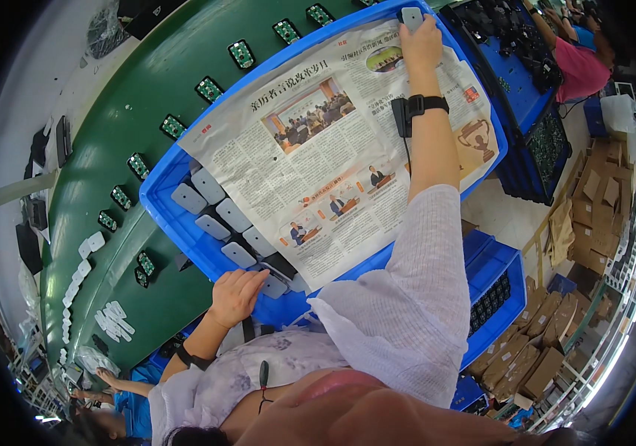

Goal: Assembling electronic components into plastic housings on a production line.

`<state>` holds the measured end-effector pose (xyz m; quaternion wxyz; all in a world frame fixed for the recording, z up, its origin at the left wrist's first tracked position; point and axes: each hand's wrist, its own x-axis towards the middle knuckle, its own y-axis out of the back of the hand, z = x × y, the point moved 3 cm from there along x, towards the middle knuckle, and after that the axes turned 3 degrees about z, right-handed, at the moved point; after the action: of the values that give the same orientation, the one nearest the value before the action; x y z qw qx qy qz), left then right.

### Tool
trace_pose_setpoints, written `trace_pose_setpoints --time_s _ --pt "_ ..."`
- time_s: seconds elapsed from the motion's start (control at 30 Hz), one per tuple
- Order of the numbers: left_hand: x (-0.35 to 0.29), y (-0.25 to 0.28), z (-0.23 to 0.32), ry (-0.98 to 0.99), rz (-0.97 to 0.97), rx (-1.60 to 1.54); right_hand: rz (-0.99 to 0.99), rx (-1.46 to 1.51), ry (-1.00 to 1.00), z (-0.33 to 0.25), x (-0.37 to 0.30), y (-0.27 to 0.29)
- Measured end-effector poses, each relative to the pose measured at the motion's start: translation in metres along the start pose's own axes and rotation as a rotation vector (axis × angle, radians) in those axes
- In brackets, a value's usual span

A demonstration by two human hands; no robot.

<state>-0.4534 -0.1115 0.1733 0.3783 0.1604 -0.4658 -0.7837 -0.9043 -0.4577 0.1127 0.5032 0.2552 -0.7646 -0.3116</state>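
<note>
My right hand (422, 43) reaches to the far corner of a blue plastic bin (156, 195) and grips a small grey plastic casing (411, 18). A newspaper sheet (258, 160) lies spread over most of the bin, under my right forearm. Rows of similar grey casings (214, 226) show at the bin's uncovered left end; others may be hidden by the paper. At the near rim, my left hand (234, 297) rests beside these casings with its fingers stretched out and slightly bent, holding nothing that I can see.
Green circuit boards in black housings (209, 89) line the green table (102, 149) beyond the bin. White pieces (115, 320) lie at left. Blue bins (507, 297) and cardboard boxes (600, 208) stand at right. Other people (585, 63) work at far right and lower left.
</note>
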Motion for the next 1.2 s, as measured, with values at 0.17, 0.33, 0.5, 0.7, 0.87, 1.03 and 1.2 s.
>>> trace_pose_setpoints --time_s 0.17,0.33,0.5,0.7,0.87,1.03,1.2 --pt "-0.001 0.000 0.000 0.001 0.005 0.000 -0.044 -0.369 0.158 -0.016 0.000 0.002" --pt "-0.001 -0.001 0.000 0.003 -0.003 -0.002 -0.046 -0.432 0.132 -0.005 -0.002 -0.008" --pt "-0.002 -0.002 -0.001 0.005 0.008 -0.005 -0.099 -0.198 0.106 -0.003 -0.002 -0.006" --pt "0.000 -0.002 -0.002 -0.007 0.021 -0.006 0.016 -0.072 0.022 -0.007 -0.004 0.002" --pt "0.001 -0.003 -0.002 -0.005 0.033 -0.008 -0.011 0.034 0.101 -0.021 -0.027 0.007" --pt "0.002 -0.001 -0.002 -0.010 0.045 -0.003 -0.038 0.128 0.061 -0.014 -0.031 0.003" --pt "0.002 -0.002 -0.002 -0.005 0.047 0.001 -0.013 0.119 0.093 0.000 -0.029 0.010"
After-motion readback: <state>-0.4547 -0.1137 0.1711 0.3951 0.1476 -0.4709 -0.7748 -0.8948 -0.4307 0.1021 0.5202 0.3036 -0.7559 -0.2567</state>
